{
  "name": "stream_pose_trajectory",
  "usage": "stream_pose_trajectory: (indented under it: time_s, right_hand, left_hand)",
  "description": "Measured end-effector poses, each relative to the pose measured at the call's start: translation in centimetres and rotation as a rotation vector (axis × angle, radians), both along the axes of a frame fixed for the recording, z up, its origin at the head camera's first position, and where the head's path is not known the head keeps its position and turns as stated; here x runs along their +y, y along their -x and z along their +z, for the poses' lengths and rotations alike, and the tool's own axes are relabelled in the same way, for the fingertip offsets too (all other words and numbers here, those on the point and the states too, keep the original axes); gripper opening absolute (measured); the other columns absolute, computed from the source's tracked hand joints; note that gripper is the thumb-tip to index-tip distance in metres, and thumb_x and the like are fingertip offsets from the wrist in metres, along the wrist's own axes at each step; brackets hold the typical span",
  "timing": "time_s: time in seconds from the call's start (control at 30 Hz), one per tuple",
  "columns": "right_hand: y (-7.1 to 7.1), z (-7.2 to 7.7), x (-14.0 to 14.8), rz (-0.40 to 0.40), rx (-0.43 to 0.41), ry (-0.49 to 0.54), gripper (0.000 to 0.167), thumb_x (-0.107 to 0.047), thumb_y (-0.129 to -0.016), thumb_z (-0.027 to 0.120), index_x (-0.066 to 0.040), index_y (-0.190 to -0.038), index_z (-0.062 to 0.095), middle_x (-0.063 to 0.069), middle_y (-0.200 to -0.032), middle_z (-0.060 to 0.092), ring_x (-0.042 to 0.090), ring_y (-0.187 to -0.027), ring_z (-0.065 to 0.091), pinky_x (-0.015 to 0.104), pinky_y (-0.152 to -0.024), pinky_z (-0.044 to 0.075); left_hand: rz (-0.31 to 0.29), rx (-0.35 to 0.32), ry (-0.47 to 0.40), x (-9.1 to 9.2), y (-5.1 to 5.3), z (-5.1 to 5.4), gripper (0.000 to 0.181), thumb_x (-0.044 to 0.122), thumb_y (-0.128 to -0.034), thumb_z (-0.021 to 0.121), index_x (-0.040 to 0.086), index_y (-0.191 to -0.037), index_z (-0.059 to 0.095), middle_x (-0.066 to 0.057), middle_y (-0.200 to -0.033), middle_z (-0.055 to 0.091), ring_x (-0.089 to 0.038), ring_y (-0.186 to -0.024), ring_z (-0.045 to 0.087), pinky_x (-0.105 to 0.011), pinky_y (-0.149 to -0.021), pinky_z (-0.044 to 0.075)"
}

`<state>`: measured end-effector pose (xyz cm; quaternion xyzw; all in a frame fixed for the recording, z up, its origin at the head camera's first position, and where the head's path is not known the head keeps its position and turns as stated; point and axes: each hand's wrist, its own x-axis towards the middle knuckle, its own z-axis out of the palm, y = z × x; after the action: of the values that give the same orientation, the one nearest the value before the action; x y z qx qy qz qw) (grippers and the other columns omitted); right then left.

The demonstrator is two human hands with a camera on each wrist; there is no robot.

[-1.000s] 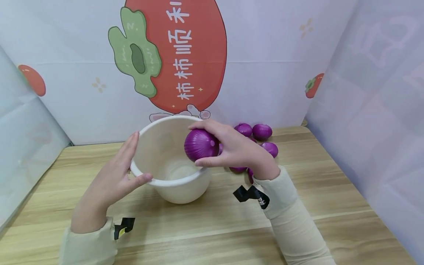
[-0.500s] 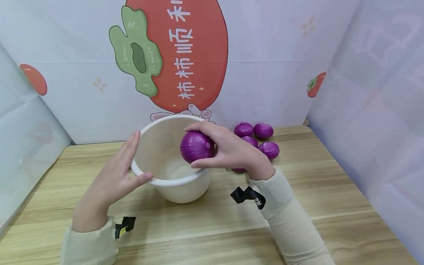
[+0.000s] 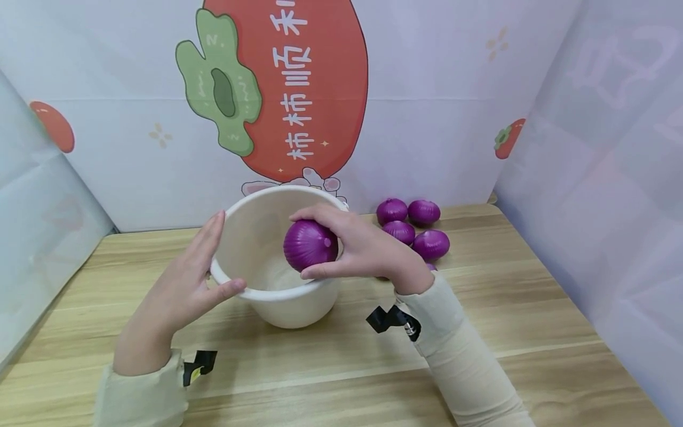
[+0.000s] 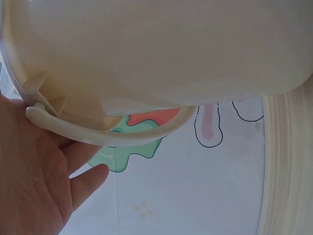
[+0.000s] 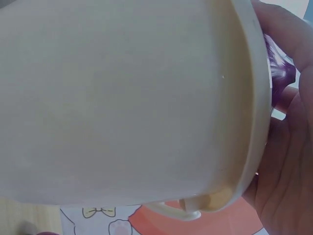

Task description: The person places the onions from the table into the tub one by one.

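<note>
My right hand, clamped round a purple onion, has come left and lower, apparently bringing it over the white bucket, mid-frame; my left hand, straight-fingered, touches the bucket's left side.

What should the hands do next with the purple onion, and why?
I think the right hand should lower the onion a little further into the white bucket. It holds the onion right at the bucket's open top, and the left hand touches the rim on the other side, which may help keep it steady.
</note>
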<state>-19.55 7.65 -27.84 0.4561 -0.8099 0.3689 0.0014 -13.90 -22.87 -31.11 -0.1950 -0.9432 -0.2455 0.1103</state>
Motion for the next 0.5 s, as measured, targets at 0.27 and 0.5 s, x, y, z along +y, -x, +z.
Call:
stream_pose_trajectory:
  time_s: [0.27, 0.5]
  right_hand:
    - [-0.04, -0.05, -0.44, 0.011, 0.002, -0.040, 0.072, -0.039, -0.080, 0.082, -0.015, -0.139, 0.050, -0.005, -0.133, 0.056, 0.006, -0.110, 0.061, 0.026, -0.093, 0.055]
    - [-0.03, -0.23, -0.41, 0.001, -0.016, -0.050, 0.070, -0.038, -0.080, 0.083, -0.018, -0.138, 0.051, -0.006, -0.133, 0.056, 0.006, -0.112, 0.059, 0.025, -0.094, 0.055]
  left_hand:
    - [-0.013, -0.009, -0.007, -0.16, -0.01, 0.17, 0.109, 0.042, -0.0814, 0.076, 0.017, -0.161, 0.006, -0.008, -0.168, 0.014, -0.038, -0.151, 0.024, -0.073, -0.105, 0.035]
    - [-0.026, 0.011, -0.007, 0.08, -0.09, 0.06, 0.108, 0.043, -0.0816, 0.076, 0.015, -0.161, 0.008, -0.011, -0.167, 0.017, -0.041, -0.149, 0.028, -0.073, -0.102, 0.037]
